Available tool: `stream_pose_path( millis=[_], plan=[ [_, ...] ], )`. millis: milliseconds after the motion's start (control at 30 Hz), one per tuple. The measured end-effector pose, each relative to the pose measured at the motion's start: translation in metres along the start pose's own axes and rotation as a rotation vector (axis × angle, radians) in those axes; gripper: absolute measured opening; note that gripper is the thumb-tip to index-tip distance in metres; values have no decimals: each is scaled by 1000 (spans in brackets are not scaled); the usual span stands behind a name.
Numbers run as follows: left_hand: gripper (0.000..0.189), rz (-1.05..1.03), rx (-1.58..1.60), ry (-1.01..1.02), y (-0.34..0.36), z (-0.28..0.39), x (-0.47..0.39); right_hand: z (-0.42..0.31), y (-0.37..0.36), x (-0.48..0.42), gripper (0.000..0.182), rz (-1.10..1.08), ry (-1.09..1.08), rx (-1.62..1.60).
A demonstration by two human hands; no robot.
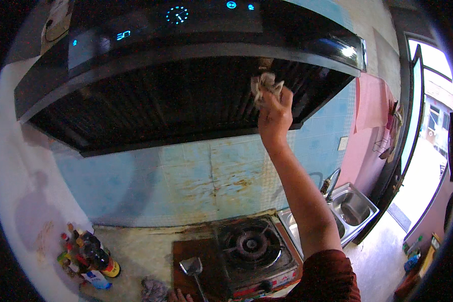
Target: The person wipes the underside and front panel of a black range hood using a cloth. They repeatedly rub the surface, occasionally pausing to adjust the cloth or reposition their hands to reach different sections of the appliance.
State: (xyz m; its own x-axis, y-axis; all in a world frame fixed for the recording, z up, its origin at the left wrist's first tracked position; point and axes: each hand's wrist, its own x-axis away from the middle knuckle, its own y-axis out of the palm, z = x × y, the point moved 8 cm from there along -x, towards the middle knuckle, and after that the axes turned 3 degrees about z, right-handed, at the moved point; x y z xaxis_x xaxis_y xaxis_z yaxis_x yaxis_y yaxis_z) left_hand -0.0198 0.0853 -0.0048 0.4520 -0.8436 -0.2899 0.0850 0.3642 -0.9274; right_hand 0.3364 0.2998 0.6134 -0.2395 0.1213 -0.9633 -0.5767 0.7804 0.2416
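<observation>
My right hand (275, 113) is raised and pinches a crumpled, greyish cloth (266, 86). The cloth is up against the dark underside of a black range hood (143, 102), towards its right part; whether it touches is hard to tell. Lit digits and a clock dial show on the hood's front. At the bottom edge, only the fingers of my left hand (180, 296) are visible, resting on a brown board (185, 251). Beside them lie a metal wok spatula (192, 266) and a crumpled dark grey rag (154, 290).
A grimy gas stove (251, 243) stands below the hood, before stained blue wall tiles (226, 181). Sauce bottles (92, 251) and a blue-white packet (97, 280) crowd the counter's left. Right of the stove is a steel double sink (353, 205) with a faucet (331, 185), near an open door (415, 105).
</observation>
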Motion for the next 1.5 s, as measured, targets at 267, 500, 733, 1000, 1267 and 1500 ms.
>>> stream_pose_path(
  millis=[267,500,733,1000,1267,1500],
  plan=[
    [51,-8,42,12,-17,10,-1,40,56,56,46,-6,7,102],
    [52,40,69,-6,-4,-1,5,53,85,96,45,-210,-50,233],
    [52,104,174,23,-31,11,-1,42,48,46,27,-223,382,-237],
    [55,103,110,45,-9,1,-2,-56,22,-26,49,75,-191,143],
    [56,132,168,85,1,-2,-4,32,105,99,38,-216,-4,193],
    [53,178,203,71,-19,1,8,24,116,109,29,-397,-67,296]
  ],
)
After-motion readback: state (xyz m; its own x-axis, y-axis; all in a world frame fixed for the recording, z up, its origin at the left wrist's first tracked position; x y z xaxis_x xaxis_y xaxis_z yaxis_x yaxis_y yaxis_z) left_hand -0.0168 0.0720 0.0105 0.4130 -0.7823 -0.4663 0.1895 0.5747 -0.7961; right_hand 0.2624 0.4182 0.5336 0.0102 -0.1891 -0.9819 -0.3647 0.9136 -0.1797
